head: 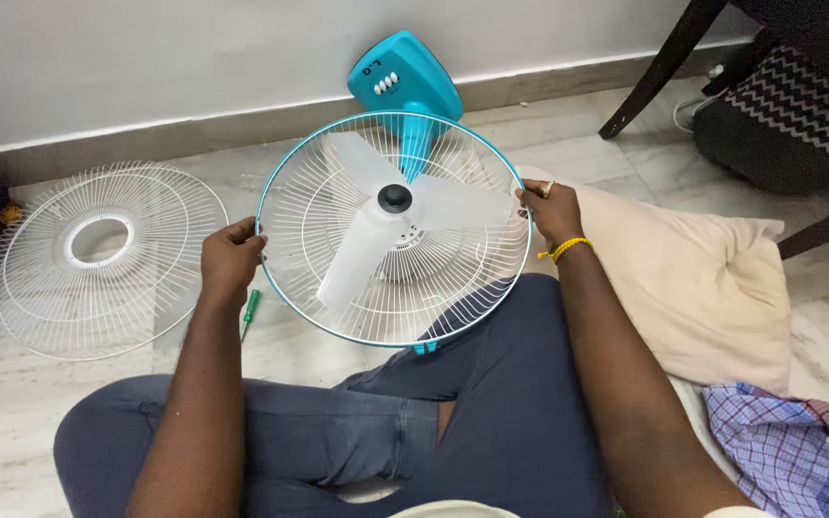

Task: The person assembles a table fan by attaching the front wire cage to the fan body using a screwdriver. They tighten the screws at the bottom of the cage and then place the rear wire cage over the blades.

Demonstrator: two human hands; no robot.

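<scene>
A table fan lies on the floor in front of me, its rear wire guard [467, 273] ringed by a teal rim. Translucent white blades [362, 251] with a black hub cap [395, 198] sit inside it. The teal base [403, 79] points toward the wall. My left hand [230, 261] grips the rim on its left side. My right hand [551, 211], with a yellow bracelet at the wrist, grips the rim on its right side. The white front guard [98, 259] lies flat on the floor to the left, apart from the fan.
A green-handled screwdriver [250, 312] lies by my left forearm. A cream pillow [702, 278] and a checked cloth [779, 446] are to the right. Dark chair legs [659, 67] and a patterned cushion [798, 105] stand at the back right. My crossed legs in dark trousers [357, 432] fill the foreground.
</scene>
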